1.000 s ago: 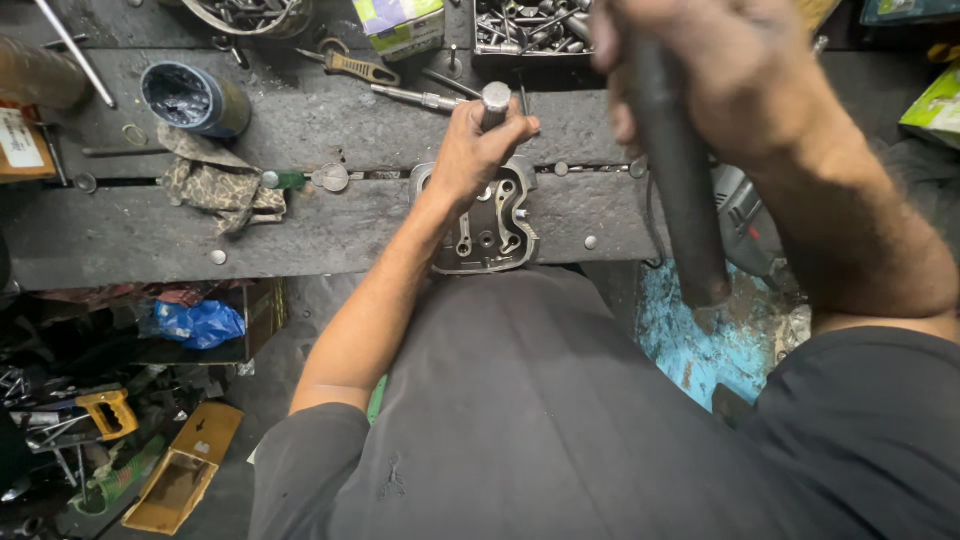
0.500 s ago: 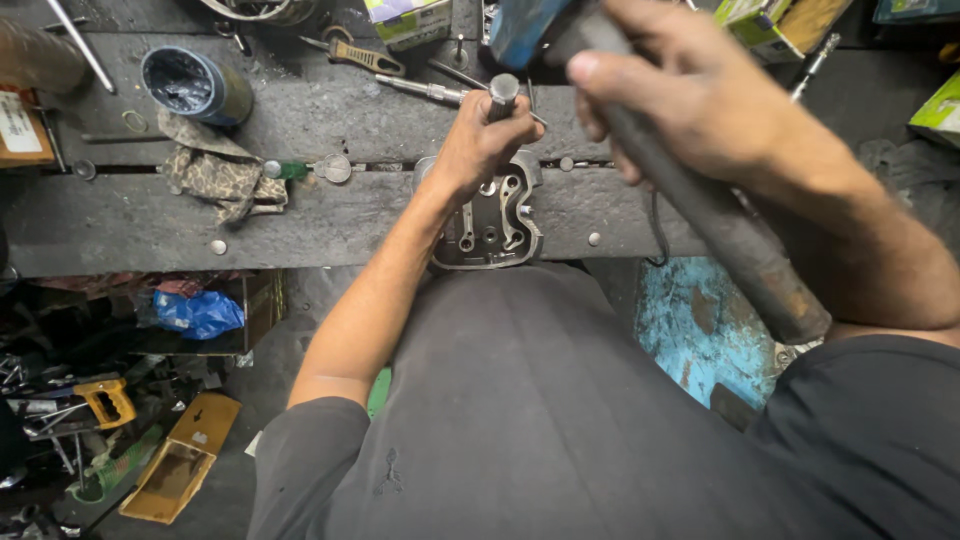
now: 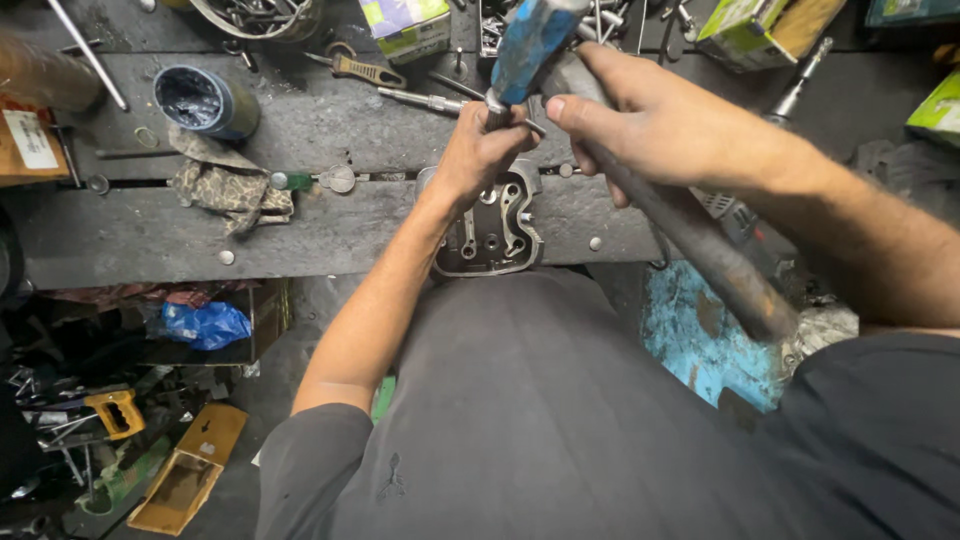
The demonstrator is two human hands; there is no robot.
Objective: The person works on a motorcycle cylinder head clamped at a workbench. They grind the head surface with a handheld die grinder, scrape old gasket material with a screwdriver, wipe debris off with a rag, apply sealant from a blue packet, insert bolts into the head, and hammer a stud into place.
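We judge the metal engine part [image 3: 492, 228] on the tabletop [image 3: 330, 225] heavy and rigid, our left hand [image 3: 487, 148] clenching a steel punch [image 3: 497, 106] upright on it, our right hand [image 3: 650, 125] gripping the hammer [image 3: 690, 235] mid-handle.

Dark grey worn wooden workbench [image 3: 330, 225] with metal bolt heads. On it: round blue-rimmed tin of dark grease [image 3: 203, 100], crumpled camouflage-patterned rag [image 3: 222, 185] just below the tin, small green-capped bottle [image 3: 290, 181] beside the rag. Brown-handled screwdriver [image 3: 362, 69] and steel socket extension bar [image 3: 420, 100] lie near the back. Green-and-white cardboard box [image 3: 408, 25] at top. Crumpled blue plastic bag [image 3: 203, 325] under the bench, yellow flat tray [image 3: 185, 483] and yellow clamp [image 3: 116, 412] on the cluttered floor. Chipped turquoise metal block [image 3: 700, 335] at right.
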